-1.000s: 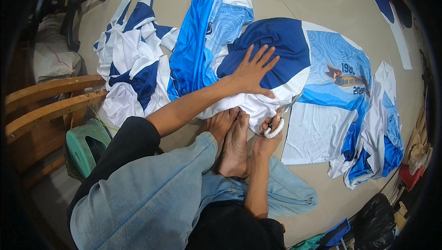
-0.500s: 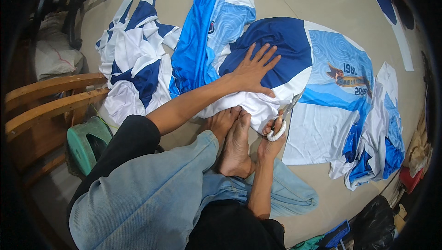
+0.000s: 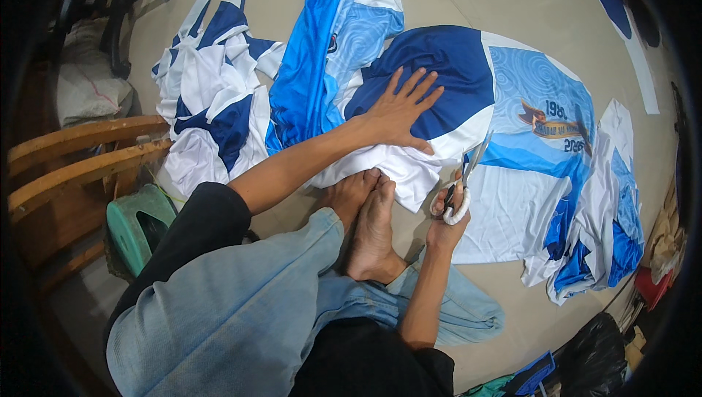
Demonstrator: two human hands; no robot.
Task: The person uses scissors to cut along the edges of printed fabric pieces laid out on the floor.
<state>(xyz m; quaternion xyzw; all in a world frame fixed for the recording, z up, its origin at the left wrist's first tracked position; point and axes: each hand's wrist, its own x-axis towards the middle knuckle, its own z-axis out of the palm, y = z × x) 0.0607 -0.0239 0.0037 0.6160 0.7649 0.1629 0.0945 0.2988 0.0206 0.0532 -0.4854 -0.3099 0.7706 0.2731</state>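
Note:
My left hand (image 3: 398, 112) lies spread on a navy panel (image 3: 439, 68) of fabric edged in white, with bunched white cloth (image 3: 398, 167) below it. My right hand (image 3: 447, 218) grips scissors (image 3: 475, 163) with white-wrapped handles, its blades pointing up along the white edge at the panel's right side. A light blue printed piece (image 3: 534, 104) with a white lower section lies to the right. Bright blue fabric (image 3: 307, 53) is draped upward to the left of the panel. My bare feet (image 3: 373, 236) rest just below the cloth.
A pile of white and navy pieces (image 3: 216, 104) lies at the left, near a wooden chair (image 3: 66, 148), a green stool (image 3: 131, 221) and a sack (image 3: 91, 90). More fabric (image 3: 599, 207) lies at the right, above a black plastic bag (image 3: 592, 357). A narrow strip (image 3: 636, 68) lies at upper right.
My right hand and the scissors have shifted right and slightly up, and more of the blades shows. My left hand stays spread on the navy panel.

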